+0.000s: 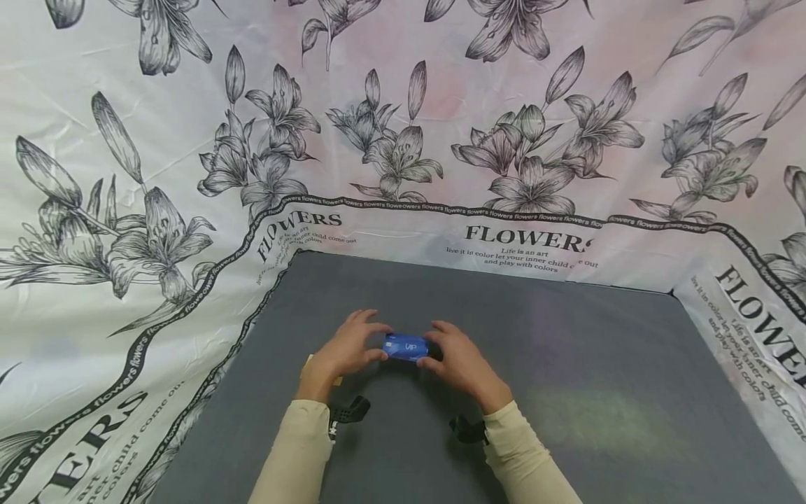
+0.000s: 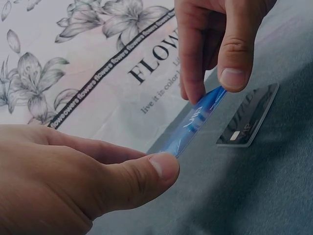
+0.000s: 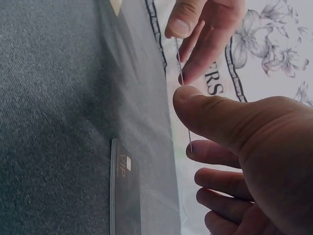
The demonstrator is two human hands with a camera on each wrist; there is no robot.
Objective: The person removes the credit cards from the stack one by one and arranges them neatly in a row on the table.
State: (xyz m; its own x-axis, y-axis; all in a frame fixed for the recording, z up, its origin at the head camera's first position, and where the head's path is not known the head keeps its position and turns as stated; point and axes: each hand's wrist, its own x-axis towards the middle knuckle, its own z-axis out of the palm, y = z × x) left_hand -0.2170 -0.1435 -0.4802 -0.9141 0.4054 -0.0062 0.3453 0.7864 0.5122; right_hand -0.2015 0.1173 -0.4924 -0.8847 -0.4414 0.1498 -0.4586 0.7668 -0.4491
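Note:
A blue card (image 1: 406, 347) lettered "VIP" is held up between both hands above the dark grey table. My left hand (image 1: 350, 348) pinches its left end, thumb on the near edge. At the other end my right hand (image 1: 464, 362) pinches it between thumb and fingers. The right wrist view shows the blue card (image 3: 184, 83) edge-on as a thin line. Below it on the table lies a black card (image 2: 248, 117) with "VIP" lettering and a chip. In the right wrist view this black card (image 3: 126, 191) shows a layered pale edge; in the head view my right hand partly covers it.
A yellow object (image 1: 338, 381) sits by the left wrist, mostly hidden behind it. The grey table (image 1: 604, 392) meets a white cloth (image 1: 403, 231) printed with flowers along its back and sides. Black wrist cameras (image 1: 350, 410) are strapped under both forearms.

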